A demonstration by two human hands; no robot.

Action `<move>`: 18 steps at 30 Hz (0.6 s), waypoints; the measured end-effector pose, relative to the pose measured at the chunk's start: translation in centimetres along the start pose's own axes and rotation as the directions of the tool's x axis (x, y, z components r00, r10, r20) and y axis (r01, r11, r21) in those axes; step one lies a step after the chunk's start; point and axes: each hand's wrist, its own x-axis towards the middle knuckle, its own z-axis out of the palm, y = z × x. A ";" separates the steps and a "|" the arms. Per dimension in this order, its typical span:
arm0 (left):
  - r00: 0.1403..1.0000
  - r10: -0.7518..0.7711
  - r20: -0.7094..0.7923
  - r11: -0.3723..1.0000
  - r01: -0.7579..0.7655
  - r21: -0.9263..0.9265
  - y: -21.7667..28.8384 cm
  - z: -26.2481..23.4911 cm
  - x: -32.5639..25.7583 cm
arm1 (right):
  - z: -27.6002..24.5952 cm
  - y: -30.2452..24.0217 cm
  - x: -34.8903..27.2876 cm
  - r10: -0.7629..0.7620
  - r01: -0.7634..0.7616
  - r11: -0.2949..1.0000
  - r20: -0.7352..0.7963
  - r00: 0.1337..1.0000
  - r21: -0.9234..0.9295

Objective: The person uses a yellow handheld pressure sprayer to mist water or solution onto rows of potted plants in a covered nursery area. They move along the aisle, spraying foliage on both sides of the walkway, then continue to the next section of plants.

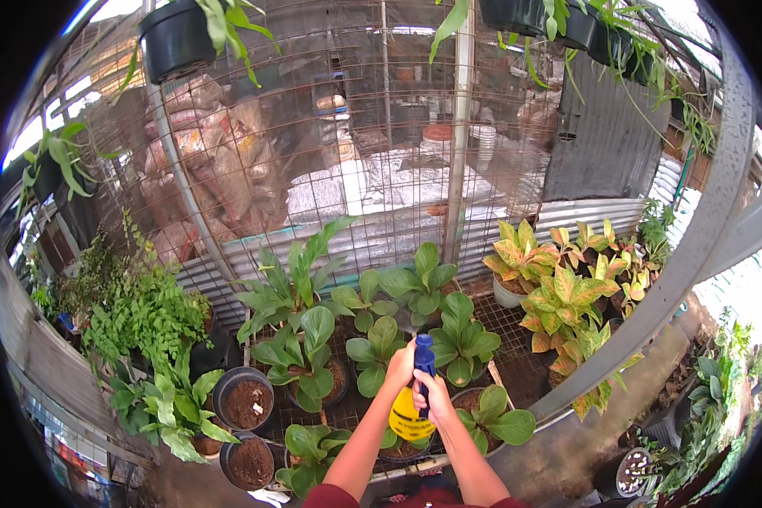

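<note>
A yellow spray bottle (407, 417) with a blue pump top (423, 354) is held upright in front of me over the potted plants. My left hand (400, 367) grips the left side of the blue top. My right hand (433, 391) wraps the bottle's neck just under the top. Both forearms rise from the lower edge, with dark red sleeves at the bottom. Below the bottle stand green broad-leaved plants (460, 337) in dark pots on a wire-mesh bench (514, 323).
Two soil-filled black pots (245, 400) sit at the lower left beside ferns (135, 315). Yellow-green variegated plants (562, 298) stand at the right. A wire-mesh wall (356, 127) rises behind. Hanging pots (176, 38) dangle overhead. A grey slanted post (677, 262) crosses the right side.
</note>
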 end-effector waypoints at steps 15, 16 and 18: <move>0.874 0.312 -0.372 0.879 -0.414 -0.237 19.2 1.0 14.2 | -8.2 -6.2 12.6 -0.111 0.130 0.982 0.138 0.984 -0.138; 0.865 0.343 -0.367 0.862 -0.445 -0.242 21.2 0.4 15.3 | -8.5 -7.0 13.4 -0.118 0.136 0.980 0.127 0.985 -0.144; 0.853 0.359 -0.378 0.835 -0.474 -0.278 23.9 -0.9 17.0 | -8.6 -7.9 15.2 -0.129 0.159 0.978 0.206 0.970 -0.138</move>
